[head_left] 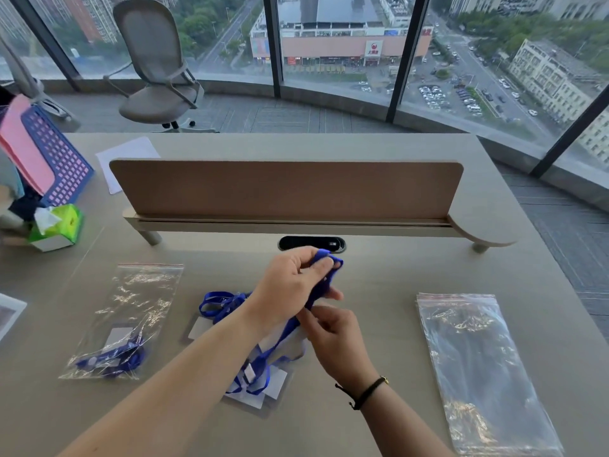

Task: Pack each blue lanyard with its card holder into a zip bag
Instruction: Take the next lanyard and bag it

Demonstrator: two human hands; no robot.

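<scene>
Left hand (293, 278) is raised over the desk (379, 268) w/ fingers pinched on the top loop of a blue lanyard (321, 282); right hand (333, 331) sits just below it, fingers closed on the same strap lower down, black bracelet (365, 392) on that wrist. Strap drops to a pile of clear card holders (260, 395) w/ white inserts under the forearms, and more blue lanyards (219, 303) lie tangled just left of the hands. Plenty of bare desk btw the pile and the stack of empty zip bags (478, 364) on the right; that stack runs to the near desk edge and gets cut off at the frame bottom. On the left, a filled zip bag (128, 321) lies flat, red-line seal at the far end, lanyard + card bunched at its near end. Brown divider panel (286, 189) walls off the far side. Can't tell how many holders are in the pile, arms hide part of it.
</scene>
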